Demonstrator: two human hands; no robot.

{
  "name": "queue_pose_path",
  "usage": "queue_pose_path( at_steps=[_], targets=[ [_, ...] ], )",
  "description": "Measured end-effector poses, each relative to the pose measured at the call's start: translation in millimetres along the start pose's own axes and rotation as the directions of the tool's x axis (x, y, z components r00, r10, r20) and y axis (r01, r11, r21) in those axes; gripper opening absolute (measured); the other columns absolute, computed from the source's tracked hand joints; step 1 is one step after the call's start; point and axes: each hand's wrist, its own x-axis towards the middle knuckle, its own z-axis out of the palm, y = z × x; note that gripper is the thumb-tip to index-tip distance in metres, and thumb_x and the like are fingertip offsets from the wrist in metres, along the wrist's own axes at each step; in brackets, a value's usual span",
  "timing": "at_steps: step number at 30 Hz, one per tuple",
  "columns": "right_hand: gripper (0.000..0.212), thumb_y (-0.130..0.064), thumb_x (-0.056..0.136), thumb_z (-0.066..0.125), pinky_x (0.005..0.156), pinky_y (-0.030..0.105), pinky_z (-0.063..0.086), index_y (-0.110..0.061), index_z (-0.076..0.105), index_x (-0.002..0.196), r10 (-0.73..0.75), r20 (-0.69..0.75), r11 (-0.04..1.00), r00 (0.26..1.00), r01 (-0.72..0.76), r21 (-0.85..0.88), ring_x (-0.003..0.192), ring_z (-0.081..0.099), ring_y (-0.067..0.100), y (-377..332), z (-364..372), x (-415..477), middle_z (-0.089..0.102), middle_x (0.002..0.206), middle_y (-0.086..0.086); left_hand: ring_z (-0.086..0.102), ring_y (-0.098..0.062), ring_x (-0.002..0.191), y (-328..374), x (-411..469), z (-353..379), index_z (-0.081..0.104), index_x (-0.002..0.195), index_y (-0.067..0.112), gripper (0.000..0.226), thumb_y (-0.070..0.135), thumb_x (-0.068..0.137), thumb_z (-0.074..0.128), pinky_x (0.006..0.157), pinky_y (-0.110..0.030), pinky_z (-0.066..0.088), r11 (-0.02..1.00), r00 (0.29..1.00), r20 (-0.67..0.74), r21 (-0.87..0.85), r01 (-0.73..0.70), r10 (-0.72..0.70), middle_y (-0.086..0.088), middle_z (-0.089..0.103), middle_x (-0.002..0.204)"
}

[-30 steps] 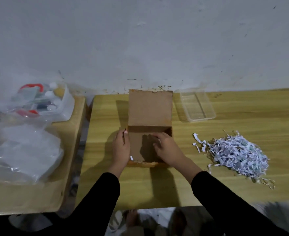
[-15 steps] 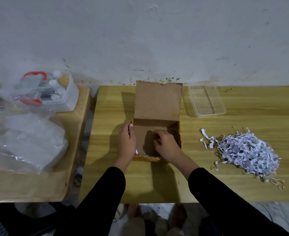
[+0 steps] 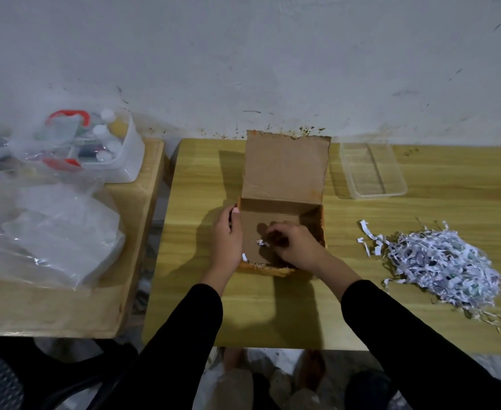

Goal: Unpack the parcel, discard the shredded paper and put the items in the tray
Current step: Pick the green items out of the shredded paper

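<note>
An open brown cardboard box [image 3: 284, 170] stands on the wooden table, its lid flap raised toward the wall. My left hand [image 3: 225, 238] grips the box's left wall. Inside the box, my right hand [image 3: 295, 245] pinches a small strip of shredded paper [image 3: 262, 242] between its fingertips. Another white scrap [image 3: 244, 257] lies at the box's near left corner. To the right of the box lies a pile of shredded paper [image 3: 441, 263] on the table. A clear plastic tray [image 3: 371, 170] with nothing visible in it sits behind that pile, next to the lid.
The wooden table [image 3: 272, 315] ends just below my forearms. To the left stands a second table [image 3: 66, 309] with crumpled clear plastic bags [image 3: 51, 235] and a white tub of small bottles [image 3: 110, 146]. A grey wall [image 3: 272, 69] rises right behind both tables.
My right hand has curled its fingers inside the box and now pinches a paper strip. The left hand stays on the box's left wall. The camera has tilted slightly.
</note>
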Motion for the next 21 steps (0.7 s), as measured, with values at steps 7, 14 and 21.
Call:
queue_pose_path(
  at_steps=[7,14,21],
  targets=[
    [0.037,0.007,0.073,0.062,0.075,0.010,0.032,-0.005,0.065,0.107,-0.186,0.174,0.978,0.967,0.199,-0.061,0.099,0.054,0.021,-24,17,16,0.059,0.110,0.013,0.056,-0.015,0.100,-4,1,-3,0.057,0.119,0.011,0.035,0.031,0.098,0.037,0.083,-0.026,0.043,0.994,0.997,-0.018,-0.082,0.068,-0.070,-0.004,0.062,0.108],
    [0.017,0.005,0.065,0.070,0.076,0.029,0.048,-0.001,0.069,0.081,-0.307,0.147,0.946,0.940,0.318,-0.059,0.087,0.062,0.027,-25,31,35,0.069,0.093,0.015,0.059,-0.019,0.089,-9,2,-1,0.060,0.113,0.007,0.033,0.031,0.097,0.044,0.072,-0.024,0.047,0.952,0.990,-0.004,-0.276,0.133,-0.140,-0.008,0.064,0.100],
    [0.007,0.001,0.073,0.068,0.080,0.030,0.052,-0.002,0.071,0.079,-0.351,0.102,0.931,0.931,0.359,-0.065,0.084,0.064,0.022,-17,32,36,0.070,0.093,0.012,0.060,-0.020,0.096,-6,-3,2,0.060,0.114,0.009,0.034,0.033,0.096,0.044,0.082,-0.033,0.048,0.946,0.989,0.025,-0.288,0.147,-0.146,-0.008,0.065,0.103]
  ],
)
